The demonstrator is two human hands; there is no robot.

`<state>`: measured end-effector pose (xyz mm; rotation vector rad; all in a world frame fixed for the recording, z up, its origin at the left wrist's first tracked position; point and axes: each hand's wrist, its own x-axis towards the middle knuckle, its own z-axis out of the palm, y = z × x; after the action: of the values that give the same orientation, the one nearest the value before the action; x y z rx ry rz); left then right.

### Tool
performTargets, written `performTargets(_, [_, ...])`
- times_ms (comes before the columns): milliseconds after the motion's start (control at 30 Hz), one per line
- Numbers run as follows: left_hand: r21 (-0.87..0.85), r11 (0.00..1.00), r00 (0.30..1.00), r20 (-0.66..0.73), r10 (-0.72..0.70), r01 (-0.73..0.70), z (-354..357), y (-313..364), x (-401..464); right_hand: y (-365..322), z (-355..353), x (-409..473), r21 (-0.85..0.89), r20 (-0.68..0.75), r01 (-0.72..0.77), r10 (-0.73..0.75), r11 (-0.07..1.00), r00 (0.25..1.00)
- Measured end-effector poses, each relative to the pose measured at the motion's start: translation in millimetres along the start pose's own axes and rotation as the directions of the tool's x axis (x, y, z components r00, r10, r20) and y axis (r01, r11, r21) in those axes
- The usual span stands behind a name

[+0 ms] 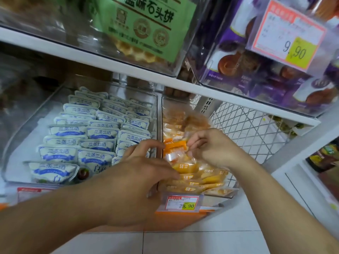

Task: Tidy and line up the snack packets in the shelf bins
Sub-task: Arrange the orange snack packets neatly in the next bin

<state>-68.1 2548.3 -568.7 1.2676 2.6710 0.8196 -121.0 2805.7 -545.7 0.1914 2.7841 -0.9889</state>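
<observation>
Two clear plastic bins stand side by side on the lower shelf. The left bin [22,125] holds several white and blue snack packets [99,133] laid in neat overlapping rows. The narrower right bin [162,110] holds several orange and clear packets in a loose pile. One orange packet [175,144] is lifted above that pile. My right hand [216,147] pinches its right end with curled fingers. My left hand [146,167] sits at the front of the right bin, fingers curled on the packets [185,168] lying there, fingertips near the lifted packet's left end.
A price tag reading 29.90 [181,203] hangs on the right bin's front. The white shelf edge [128,70] above carries bins with green waffle packs [145,26] and purple cake packs [266,70]. A white wire mesh panel [247,129] stands right of the bins. Tiled floor lies below.
</observation>
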Motion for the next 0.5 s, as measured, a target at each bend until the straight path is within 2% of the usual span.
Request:
performTargets(100, [0.015,1.0,1.0,0.002,0.006,-0.006,2,-1,-2,-2,-1,-7,0.0,0.019,0.005,-0.005,1.0,1.0])
performTargets(200, [0.0,1.0,1.0,-0.005,0.002,-0.002,2,0,-2,-5,0,-15,0.031,-0.042,0.008,-0.007,0.999,0.999])
performTargets(333, [0.007,1.0,1.0,-0.031,-0.005,0.005,3,2,-2,-4,-9,-30,0.244,-0.219,0.086,-0.032,0.966,0.975])
performTargets(500, [-0.017,0.997,0.98,-0.184,-0.076,0.074,-1,5,2,-4,-23,-52,0.528,-0.403,0.268,-0.04,0.806,0.914])
